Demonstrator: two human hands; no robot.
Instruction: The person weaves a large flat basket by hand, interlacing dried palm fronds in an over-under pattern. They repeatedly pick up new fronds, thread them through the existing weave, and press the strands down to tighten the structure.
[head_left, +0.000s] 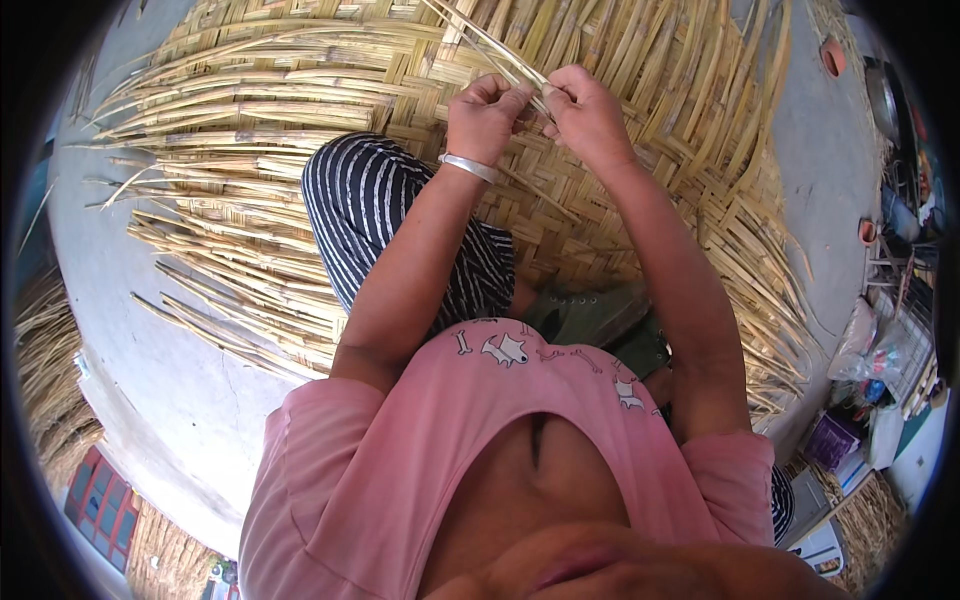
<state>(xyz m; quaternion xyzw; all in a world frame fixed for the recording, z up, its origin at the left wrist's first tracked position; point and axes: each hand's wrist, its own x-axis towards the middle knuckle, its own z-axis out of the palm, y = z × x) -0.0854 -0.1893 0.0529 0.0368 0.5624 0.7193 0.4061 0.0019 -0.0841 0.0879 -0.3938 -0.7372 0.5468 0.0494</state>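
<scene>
Both of my hands are raised close together over a large woven reed mat (pixel 540 225). Thin pale split reed strips (pixel 490 45) run from between them up toward the far edge of the view. My left hand (pixel 485 118), with a silver bangle at the wrist, is closed in a pinch at the strips' near end. Beside it, my right hand (pixel 582 112) pinches the same strips with thumb and fingers. The exact ends of the strips are partly hidden by my fingers. Long unwoven reed ends (pixel 240 250) fan out from the mat on the left.
I sit on the mat, one striped-trousered knee (pixel 375 190) bent at the left. Grey concrete floor (pixel 170 350) borders the mat. Far right stand a clay pot (pixel 832 57), metal pans and plastic bags (pixel 875 345). Bundled dry stalks (pixel 50 360) lie at the far left.
</scene>
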